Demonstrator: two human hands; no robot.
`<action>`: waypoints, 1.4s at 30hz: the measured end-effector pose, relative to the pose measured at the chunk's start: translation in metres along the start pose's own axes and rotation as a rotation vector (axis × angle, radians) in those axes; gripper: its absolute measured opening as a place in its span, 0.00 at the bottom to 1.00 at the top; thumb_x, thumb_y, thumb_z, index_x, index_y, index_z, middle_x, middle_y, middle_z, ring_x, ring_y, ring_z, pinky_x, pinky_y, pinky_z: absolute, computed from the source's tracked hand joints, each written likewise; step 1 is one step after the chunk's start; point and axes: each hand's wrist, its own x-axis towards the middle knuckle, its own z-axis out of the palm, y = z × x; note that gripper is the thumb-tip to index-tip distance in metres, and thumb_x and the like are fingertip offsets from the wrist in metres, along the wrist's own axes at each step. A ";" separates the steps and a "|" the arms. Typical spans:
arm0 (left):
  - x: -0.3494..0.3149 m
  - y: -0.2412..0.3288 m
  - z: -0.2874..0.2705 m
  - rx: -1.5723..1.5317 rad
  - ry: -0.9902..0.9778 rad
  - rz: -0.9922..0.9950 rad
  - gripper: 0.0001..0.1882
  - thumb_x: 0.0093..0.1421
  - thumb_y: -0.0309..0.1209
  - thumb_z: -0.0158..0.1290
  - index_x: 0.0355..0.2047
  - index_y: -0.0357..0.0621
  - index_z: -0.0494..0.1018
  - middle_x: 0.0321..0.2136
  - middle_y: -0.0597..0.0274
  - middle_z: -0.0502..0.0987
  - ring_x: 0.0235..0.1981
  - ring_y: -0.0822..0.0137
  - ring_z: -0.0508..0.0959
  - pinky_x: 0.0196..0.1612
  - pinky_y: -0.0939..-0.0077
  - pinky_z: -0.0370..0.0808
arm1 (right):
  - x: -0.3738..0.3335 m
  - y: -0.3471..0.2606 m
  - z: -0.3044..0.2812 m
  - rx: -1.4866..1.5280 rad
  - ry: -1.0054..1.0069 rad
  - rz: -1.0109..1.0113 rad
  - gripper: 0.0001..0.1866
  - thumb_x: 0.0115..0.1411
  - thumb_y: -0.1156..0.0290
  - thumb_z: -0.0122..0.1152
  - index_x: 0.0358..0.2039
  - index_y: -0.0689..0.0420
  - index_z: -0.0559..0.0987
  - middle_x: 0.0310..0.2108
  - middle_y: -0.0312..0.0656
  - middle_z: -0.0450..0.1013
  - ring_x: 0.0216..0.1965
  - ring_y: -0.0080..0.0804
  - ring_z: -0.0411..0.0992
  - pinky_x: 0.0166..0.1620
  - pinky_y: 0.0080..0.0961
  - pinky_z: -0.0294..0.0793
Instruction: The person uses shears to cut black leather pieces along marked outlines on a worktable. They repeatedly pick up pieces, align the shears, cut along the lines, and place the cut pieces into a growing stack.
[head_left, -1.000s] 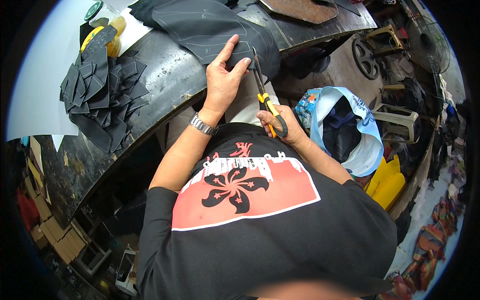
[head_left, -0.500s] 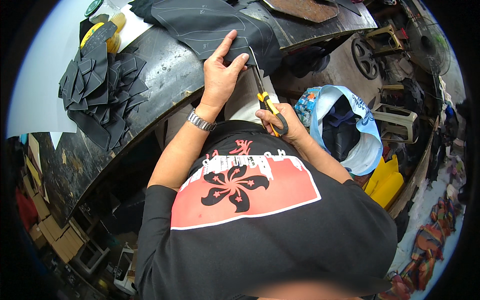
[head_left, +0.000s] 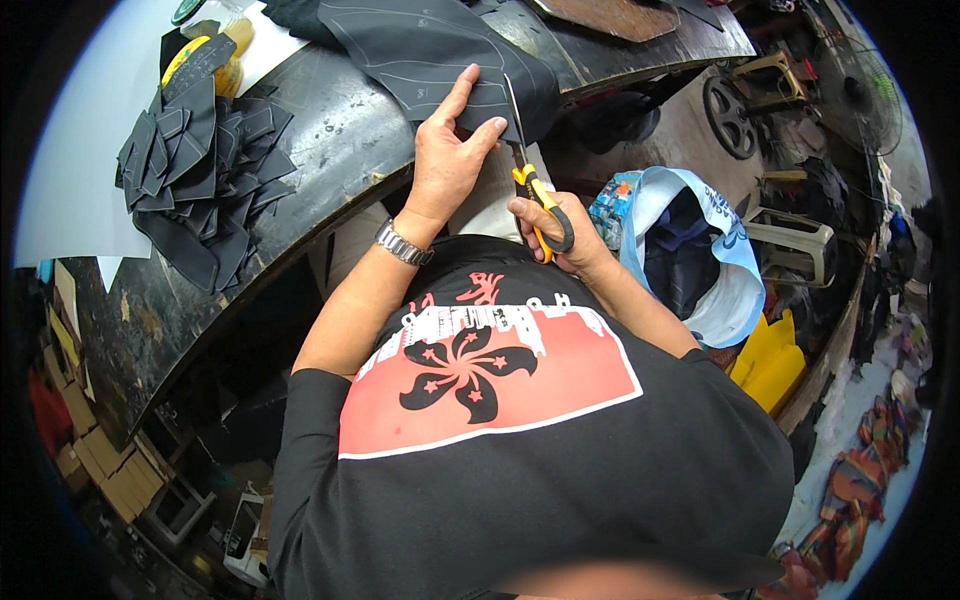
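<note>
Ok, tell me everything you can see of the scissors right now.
The scissors have yellow and black loop handles and long slim metal blades. The right hand grips the handles, fingers through the loops. The blades point away from the person, up along the edge of the dark sheet, which the left hand presses to the workbench.

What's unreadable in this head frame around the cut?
- Scissors: lower handle loop is hidden in the right hand.
- Dark sheet: far part is cut off by the top edge; the left hand covers a patch.
- Cut line: too thin to follow.
- Blue bag: contents too dark.
</note>
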 end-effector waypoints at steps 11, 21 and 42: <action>0.002 0.002 -0.003 0.016 -0.020 0.000 0.34 0.58 0.21 0.59 0.64 0.40 0.61 0.50 0.59 0.75 0.37 0.79 0.76 0.35 0.85 0.78 | -0.004 -0.003 0.003 -0.081 0.038 0.011 0.21 0.58 0.55 0.68 0.18 0.55 0.72 0.11 0.31 0.65 0.09 0.15 0.62 0.14 0.12 0.58; 0.001 0.007 -0.030 0.089 0.006 0.015 0.24 0.59 0.23 0.59 0.57 0.39 0.71 0.50 0.64 0.77 0.38 0.82 0.76 0.39 0.86 0.76 | -0.003 -0.026 -0.015 -0.097 -0.120 0.181 0.21 0.62 0.53 0.59 0.24 0.59 0.73 0.19 0.36 0.68 0.15 0.20 0.67 0.18 0.14 0.67; -0.041 0.025 -0.100 0.227 0.103 0.093 0.44 0.51 0.20 0.63 0.67 0.36 0.55 0.66 0.53 0.60 0.64 0.68 0.63 0.66 0.75 0.57 | 0.045 -0.039 0.011 -0.322 -0.543 0.272 0.23 0.56 0.49 0.64 0.24 0.60 0.76 0.19 0.38 0.70 0.18 0.23 0.69 0.21 0.17 0.68</action>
